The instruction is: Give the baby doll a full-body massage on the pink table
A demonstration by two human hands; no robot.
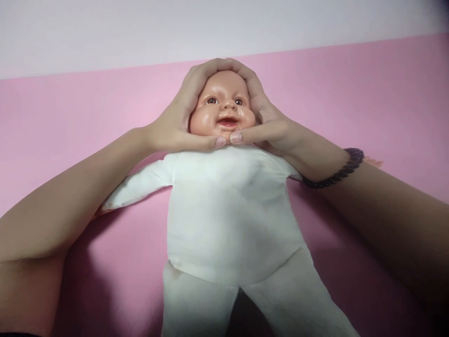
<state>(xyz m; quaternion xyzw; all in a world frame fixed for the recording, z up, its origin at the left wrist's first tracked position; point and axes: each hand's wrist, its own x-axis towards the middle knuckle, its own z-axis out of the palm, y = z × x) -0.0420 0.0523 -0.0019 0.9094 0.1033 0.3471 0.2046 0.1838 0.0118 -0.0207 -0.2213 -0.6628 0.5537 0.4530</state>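
**Cupping a white cloth-bodied doll by its shiny, peach-coloured plastic head**

I see the doll face-up on a smooth pink surface, its legs pointing toward my camera. Each grip is closed around the head: my left hand wraps one side, my right hand the other, with the fingers arching over the crown. The left thumb and right thumb lie along the chin, tips close together. I judge that this matched cradle supports the head evenly and stops it rolling, while the surface carries the torso. My count: one doll, one head, two cloth arms spread outward, two legs cut off by the view's edge, two bare hands and one dark beaded bracelet on my right wrist.
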